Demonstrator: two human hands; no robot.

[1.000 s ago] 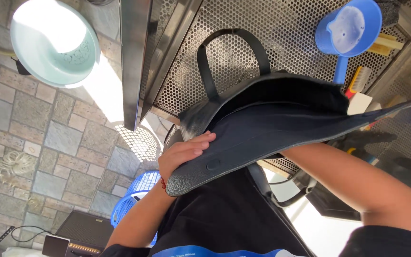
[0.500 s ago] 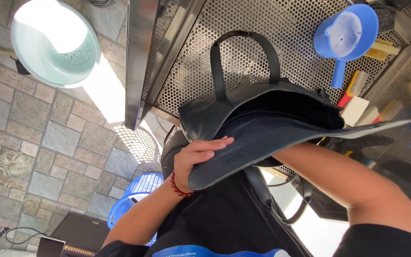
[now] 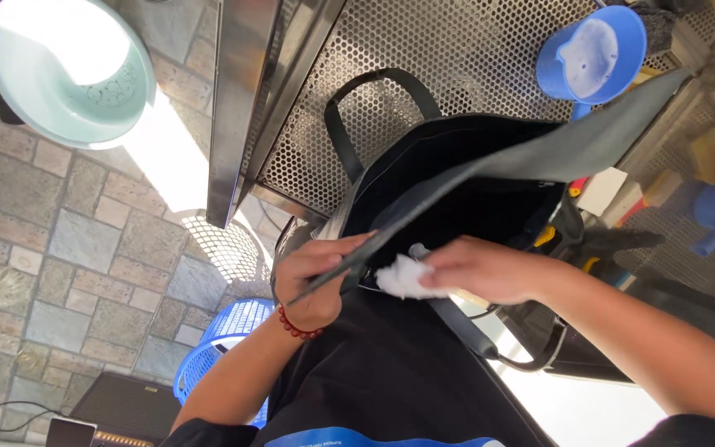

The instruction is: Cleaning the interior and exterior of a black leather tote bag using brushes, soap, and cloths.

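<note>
Left hand [image 3: 314, 281] fingers clamped on edge of dark flap [image 3: 539, 157], held up over black bag [image 3: 457, 207]. Right hand [image 3: 482, 269] fingers closed on white cloth [image 3: 403, 277] at bag mouth. Blue cup [image 3: 593, 54] beyond fingers on perforated metal table [image 3: 457, 50]; blue basket [image 3: 221, 348] below left wrist.

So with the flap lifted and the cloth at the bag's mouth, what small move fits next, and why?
Probably wipe the white cloth along the underside of the flap: the left hand holds that flap up off the black bag, and the right hand pinches the cloth just beneath it.
</note>
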